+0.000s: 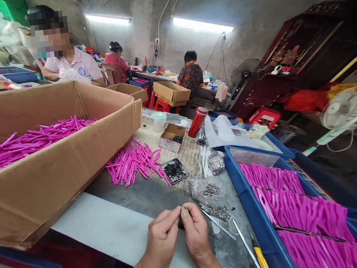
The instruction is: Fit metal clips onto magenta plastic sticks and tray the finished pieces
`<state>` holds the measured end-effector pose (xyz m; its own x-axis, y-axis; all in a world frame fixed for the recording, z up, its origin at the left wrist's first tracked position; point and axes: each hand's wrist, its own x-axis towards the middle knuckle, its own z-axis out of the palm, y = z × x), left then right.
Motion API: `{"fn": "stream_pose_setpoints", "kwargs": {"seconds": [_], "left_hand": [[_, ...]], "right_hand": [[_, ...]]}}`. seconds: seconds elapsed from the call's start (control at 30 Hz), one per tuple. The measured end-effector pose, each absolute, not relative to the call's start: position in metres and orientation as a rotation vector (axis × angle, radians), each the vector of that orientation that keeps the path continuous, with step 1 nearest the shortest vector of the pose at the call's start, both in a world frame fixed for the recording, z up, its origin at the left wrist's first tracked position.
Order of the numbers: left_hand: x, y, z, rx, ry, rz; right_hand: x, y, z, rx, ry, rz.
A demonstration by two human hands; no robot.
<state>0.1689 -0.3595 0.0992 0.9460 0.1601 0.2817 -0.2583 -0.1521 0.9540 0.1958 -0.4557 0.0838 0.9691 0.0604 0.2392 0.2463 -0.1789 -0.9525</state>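
Both hands meet above the near edge of the table [108, 195]. The left hand [161, 237] and the right hand [196, 231] have their fingers closed in a pinch, fingertips almost touching, on a small purple piece [182, 208]; most of it is hidden, so its shape cannot be told.

Beyond the hands, toward the table's middle, a square tray [185, 171] carries small black parts [173, 169], with a loose pile of magenta sticks [133, 163] just beside it. A large cardboard box [111, 137] of similar sticks stands at the table's left side. Just right of the hands lies an open plastic bag [221, 189] with small metal parts [210, 190]. Along the right edge, a yellow-handled screwdriver [261, 258] lies near a blue bin [251, 211] holding three rows of magenta strips [303, 210].
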Motion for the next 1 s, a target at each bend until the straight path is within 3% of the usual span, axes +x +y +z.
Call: {"fn": "stream_pose_setpoints", "kwargs": {"seconds": [0.67,0.8,1.0], "left_hand": [[0.1669,-0.3661,0.1061,1.761,-0.093,0.371],[0.1663,-0.3657,0.1072,1.772,-0.148,0.368],[0.1649,-0.3632,0.1041,1.785,-0.166,0.403]], "right_hand": [[0.1911,-0.4588,0.0865,-1.695,-0.195,-0.128],[0.1906,-0.4604,0.0828,-1.802,-0.203,-0.29],[0.1902,-0.4595,0.0853,-1.821,-0.272,-0.265]]}}
